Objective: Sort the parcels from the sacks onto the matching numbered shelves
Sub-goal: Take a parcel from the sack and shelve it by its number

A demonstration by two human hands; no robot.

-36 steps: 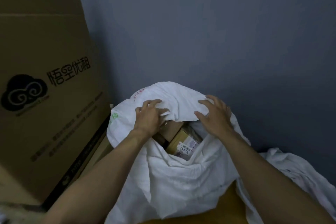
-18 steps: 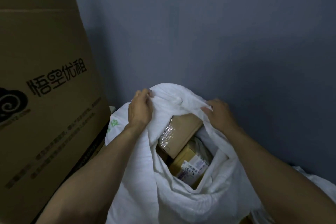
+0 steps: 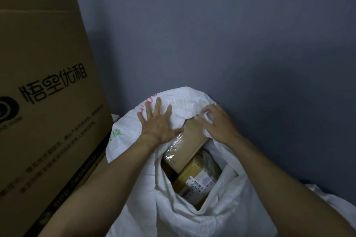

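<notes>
A white woven sack [image 3: 134,188] stands open in front of me against a blue-grey wall. Inside it a brown cardboard parcel [image 3: 187,148] wrapped in clear tape leans at the top. Below it lies a second parcel [image 3: 194,184] with a white printed label. My left hand [image 3: 157,121] rests flat, fingers spread, on the sack's far rim, with the thumb touching the top parcel. My right hand [image 3: 217,123] pinches the sack's rim fabric at the upper right of the opening. No shelves are in view.
A tall brown cardboard box [image 3: 44,86] with black printed characters stands close on the left, touching the sack. Another white sack [image 3: 335,202] lies crumpled at the lower right. The wall [image 3: 231,34] rises directly behind the sack.
My left hand let go of the rim and now lies flat with fingers spread on the far side. The right hand still grips the rim. The mouth gapes wider, showing more of both parcels.
</notes>
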